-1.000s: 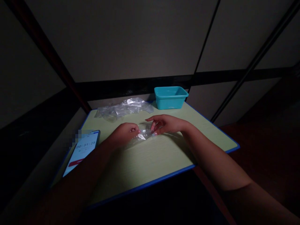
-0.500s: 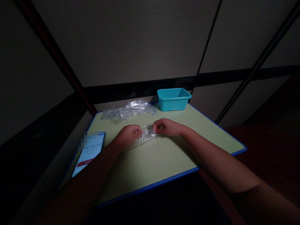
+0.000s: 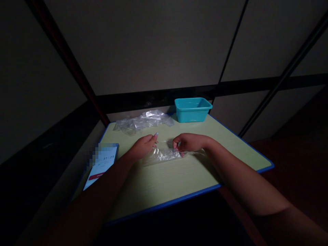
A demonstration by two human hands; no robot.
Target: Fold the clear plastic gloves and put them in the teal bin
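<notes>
A clear plastic bag [image 3: 164,155] lies crinkled on the pale green table between my hands. My right hand [image 3: 191,142] has its fingers closed on the bag's right part. At the bag's left end is my left hand [image 3: 144,146], its thumb raised and its fingers slightly apart, with nothing visible gripped. More crumpled clear plastic [image 3: 146,121] lies farther back on the table, beyond my left hand.
A turquoise basket [image 3: 193,114] stands at the table's back edge. A phone [image 3: 102,164] showing a timer lies at the left, beside my left forearm. The table [image 3: 164,186] has a blue rim, and dark panels rise behind it.
My left hand has come off the plastic, its thumb now lifted. My right hand has shifted slightly right, and the bag is stretched out flatter.
</notes>
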